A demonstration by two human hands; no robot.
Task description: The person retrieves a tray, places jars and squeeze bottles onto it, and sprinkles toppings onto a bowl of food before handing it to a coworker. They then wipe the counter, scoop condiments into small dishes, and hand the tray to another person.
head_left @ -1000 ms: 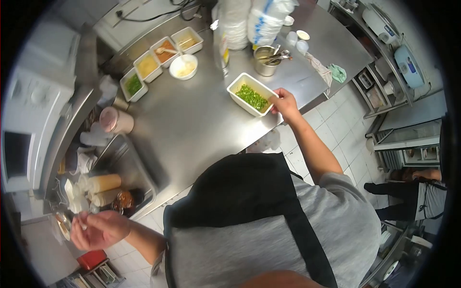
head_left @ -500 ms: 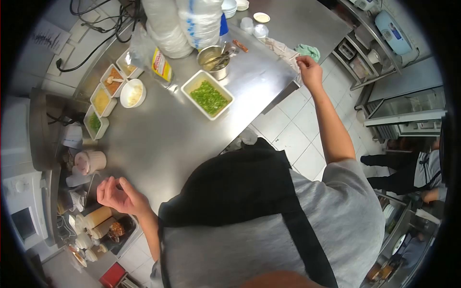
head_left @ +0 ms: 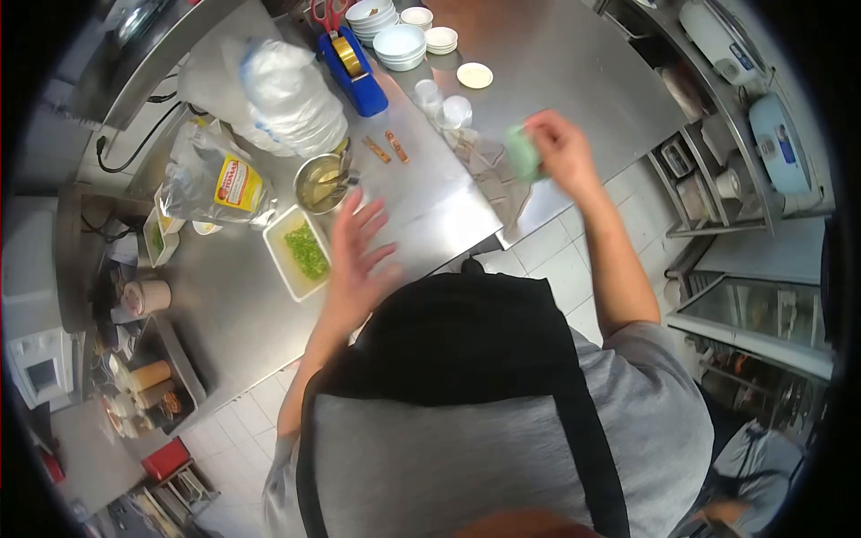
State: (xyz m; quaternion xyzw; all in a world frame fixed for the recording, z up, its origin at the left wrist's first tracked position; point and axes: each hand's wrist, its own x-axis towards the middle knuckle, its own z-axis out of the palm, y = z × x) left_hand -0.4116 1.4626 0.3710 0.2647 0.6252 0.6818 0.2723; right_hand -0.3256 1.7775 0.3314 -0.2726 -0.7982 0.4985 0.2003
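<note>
While R hand (head_left: 563, 154) pinches green cloth (head_left: 522, 154) well right of white tub (head_left: 280, 240), L hand (head_left: 352, 264) w/ fingers (head_left: 377, 256) spread, released, beside tub, chopped greens (head_left: 305, 252) in tub, metal pot (head_left: 301, 184) w/ utensils (head_left: 338, 183) behind tub

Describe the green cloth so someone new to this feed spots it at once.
Start at the metal worktop in the upper part of the view. Right of centre, near its front edge, the right hand holds the green cloth. A greyish-beige cloth lies close by; the green one is pale mint and in the hand's grasp.
</note>
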